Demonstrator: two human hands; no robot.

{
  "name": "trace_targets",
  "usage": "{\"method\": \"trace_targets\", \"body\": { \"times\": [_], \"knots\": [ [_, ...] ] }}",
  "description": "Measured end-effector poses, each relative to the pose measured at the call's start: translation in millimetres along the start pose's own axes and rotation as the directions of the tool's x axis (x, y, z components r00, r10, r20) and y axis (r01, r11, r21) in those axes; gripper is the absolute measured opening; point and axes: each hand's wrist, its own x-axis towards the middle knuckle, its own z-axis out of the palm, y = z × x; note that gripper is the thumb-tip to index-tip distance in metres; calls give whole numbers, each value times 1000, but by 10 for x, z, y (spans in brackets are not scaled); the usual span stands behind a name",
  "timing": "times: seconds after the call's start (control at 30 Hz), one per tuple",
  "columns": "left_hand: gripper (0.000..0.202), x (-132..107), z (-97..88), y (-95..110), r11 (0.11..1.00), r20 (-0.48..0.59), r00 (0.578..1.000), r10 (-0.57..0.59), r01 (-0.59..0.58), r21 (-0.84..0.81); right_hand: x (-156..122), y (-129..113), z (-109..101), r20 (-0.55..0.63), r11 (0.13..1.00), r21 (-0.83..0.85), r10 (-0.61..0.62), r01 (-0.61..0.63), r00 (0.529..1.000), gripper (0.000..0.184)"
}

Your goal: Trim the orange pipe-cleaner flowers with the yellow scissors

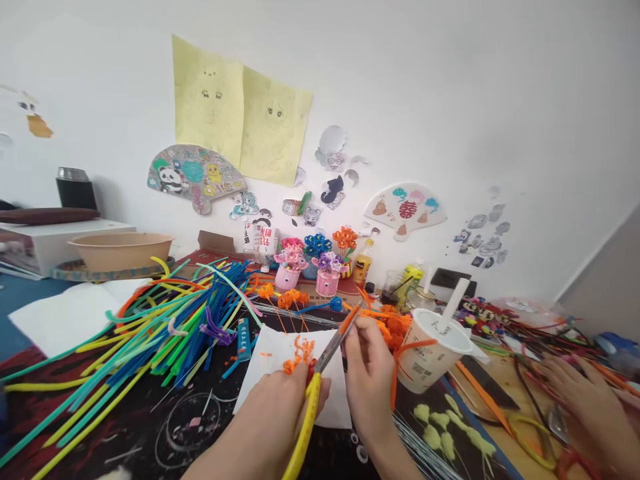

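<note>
My left hand point(277, 417) is closed round the yellow handle of a pair of scissors point(320, 373), whose blades point up and right. My right hand point(369, 377) pinches an orange pipe cleaner point(395, 373) close to the blade tips; its loose end curls down past a white paper cup point(433, 353). Orange fuzzy clippings point(299, 355) lie on a white sheet of paper point(273, 350) under both hands.
A big pile of coloured pipe cleaners point(160, 327) fills the left of the table. Small pipe-cleaner flower pots point(310, 267) stand at the back, and a brown bowl point(120, 247) at the far left. Thin wires point(425, 450) and yellow-green fuzzy pieces point(440, 420) lie at the right. Another person's hand point(585, 393) works at the far right.
</note>
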Motion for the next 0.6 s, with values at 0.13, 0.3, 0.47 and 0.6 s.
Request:
{"method": "trace_targets", "body": {
  "times": [0.13,0.3,0.47,0.6],
  "knots": [
    [41,17,30,-8,996,-18,999,-40,39,-82,18,12,13,4,1000,-13,3,-2,1000,24],
    [40,-19,-2,-12,883,75,997,-31,62,-466,28,50,27,35,1000,-6,15,-15,999,24],
    [45,-33,72,-6,743,179,973,-147,228,-629,47,54,24,82,1000,-19,3,-1,997,25],
    [57,29,128,-14,634,434,876,-213,462,-621,71,70,13,125,1000,-14,6,-5,992,25]
  ]
}}
